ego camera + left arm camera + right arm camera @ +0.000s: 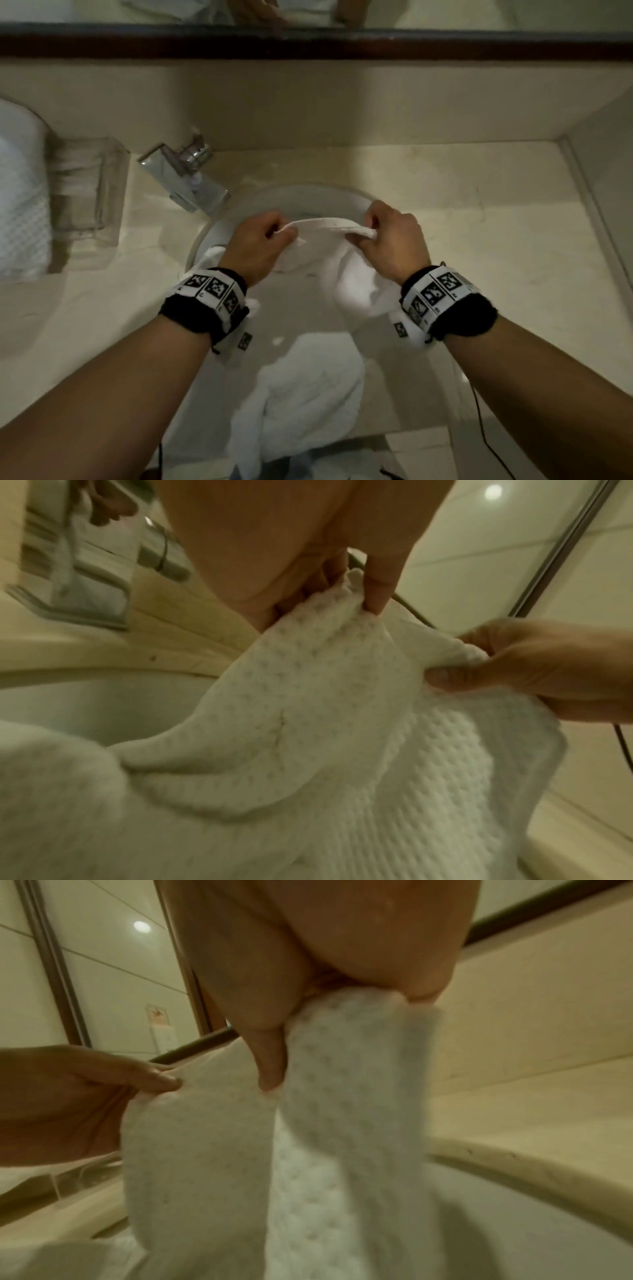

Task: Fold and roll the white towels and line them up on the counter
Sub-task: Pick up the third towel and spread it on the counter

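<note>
Hanging btwn L hand [260,240], R hand [394,236]: towel [322,228].
</note>
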Tool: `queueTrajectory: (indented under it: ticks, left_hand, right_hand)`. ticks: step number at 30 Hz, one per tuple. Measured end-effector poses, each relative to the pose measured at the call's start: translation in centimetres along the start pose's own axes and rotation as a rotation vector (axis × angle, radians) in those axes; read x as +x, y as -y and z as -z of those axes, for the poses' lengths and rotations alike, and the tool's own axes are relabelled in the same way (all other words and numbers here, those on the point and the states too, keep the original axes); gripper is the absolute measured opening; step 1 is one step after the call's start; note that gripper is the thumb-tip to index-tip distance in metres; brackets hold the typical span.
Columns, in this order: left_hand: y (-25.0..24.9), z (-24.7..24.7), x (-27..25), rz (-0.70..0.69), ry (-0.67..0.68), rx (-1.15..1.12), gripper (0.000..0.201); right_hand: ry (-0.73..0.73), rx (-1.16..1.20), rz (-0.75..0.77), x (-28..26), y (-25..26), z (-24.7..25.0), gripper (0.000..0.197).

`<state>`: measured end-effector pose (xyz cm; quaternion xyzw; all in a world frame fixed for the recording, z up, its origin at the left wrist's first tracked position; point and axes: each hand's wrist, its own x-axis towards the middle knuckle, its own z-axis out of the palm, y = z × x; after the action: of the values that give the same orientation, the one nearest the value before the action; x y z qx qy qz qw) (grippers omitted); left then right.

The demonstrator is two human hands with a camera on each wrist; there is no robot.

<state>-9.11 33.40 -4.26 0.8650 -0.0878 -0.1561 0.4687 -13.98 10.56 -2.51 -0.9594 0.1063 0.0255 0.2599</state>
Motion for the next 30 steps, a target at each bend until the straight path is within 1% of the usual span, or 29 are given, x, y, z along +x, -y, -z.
queueTrajectory:
  ticks: [1, 3, 8, 12, 14, 16, 19, 22, 24, 26, 27, 28, 30]
  left_hand:
    - [-0.5, 0.7, -0.7, -0.02, -0.017, -0.052, 0.031]
    - [-1.4, 1.9, -2.0, -0.064, -0.031, -0.093, 0.029]
    - [-3.9, 4.4, -5.4, -0.229, -0.018, -0.031, 0.03]
    - [-6.2, 5.9, -7.7, -0.317, -0.014, -0.058, 0.033]
    - [-6.9, 6.3, -8.9, -0.364, 0.023, -0.074, 0.034]
    - [-7.4, 6.6, -10.0, -0.399, 0.084, 0.001, 0.045]
    - [-8.0, 7.3, -11.2, -0.384, 0.148, 0.124, 0.057]
    - [-8.5, 8.1, -12.1, -0.306, 0.15, 0.296, 0.052]
    - [-8.7, 8.7, -12.8, -0.298, 0.135, 0.393, 0.05]
    - [-8.8, 9.3, -13.4, -0.299, 0.129, 0.41, 0.059]
    - [-8.9, 9.6, -13.8, -0.289, 0.112, 0.401, 0.063]
    - [-9.1, 9.9, -14.2, -0.268, 0.072, 0.382, 0.059]
    - [-9.9, 10.1, -15.3, -0.243, -0.055, 0.341, 0.048]
  right_hand:
    - [-0.019, 0.021, 0.002, -0.6, 0.4, 0.8, 0.034]
    - [-0.04, 0.05, 0.015, -1.9, 1.3, 2.4, 0.032]
    - [-0.164, 0.129, 0.1, -5.6, 4.0, 7.6, 0.03]
    - [-0.266, 0.14, 0.137, -8.4, 6.3, 11.8, 0.023]
    - [-0.302, 0.16, 0.154, -9.8, 7.3, 13.8, 0.022]
    - [-0.322, 0.202, 0.175, -10.9, 7.9, 15.5, 0.023]
    - [-0.342, 0.254, 0.203, -12.3, 8.5, 17.6, 0.023]
    - [-0.368, 0.28, 0.232, -13.5, 8.9, 19.0, 0.023]
    - [-0.387, 0.294, 0.248, -14.3, 9.1, 19.8, 0.024]
    - [-0.403, 0.319, 0.253, -14.8, 9.0, 20.4, 0.022]
    - [-0.413, 0.336, 0.248, -15.1, 8.8, 20.7, 0.021]
    - [-0.422, 0.353, 0.242, -15.3, 8.6, 21.1, 0.02]
    - [-0.442, 0.386, 0.243, -15.8, 8.1, 22.1, 0.023]
